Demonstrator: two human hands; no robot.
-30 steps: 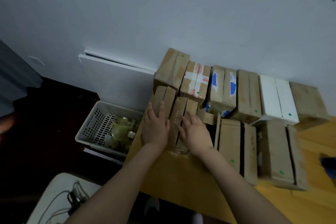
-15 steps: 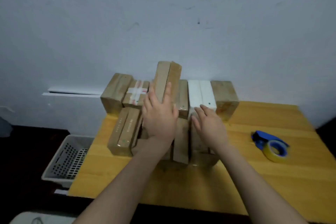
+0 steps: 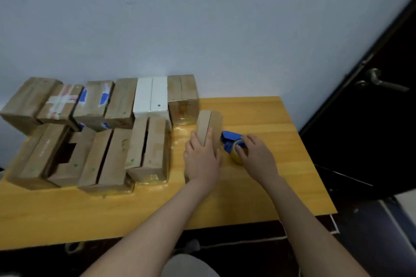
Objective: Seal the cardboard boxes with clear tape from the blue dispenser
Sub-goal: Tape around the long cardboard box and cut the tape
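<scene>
A: How many cardboard boxes (image 3: 119, 105)?
B: Eleven: ten stand left of the left hand (image 3: 201, 159), whose flat fingers (image 3: 208, 139) press on the eleventh box (image 3: 208, 123).
A: The blue dispenser (image 3: 229, 138)?
B: One, on the bench (image 3: 258, 186) under the right hand's (image 3: 257, 156) curled fingers; its tape roll (image 3: 236, 159) is partly hidden.

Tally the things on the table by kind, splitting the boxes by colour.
Brown boxes: 10
White box: 1
Dispenser: 1
Total: 12
</scene>
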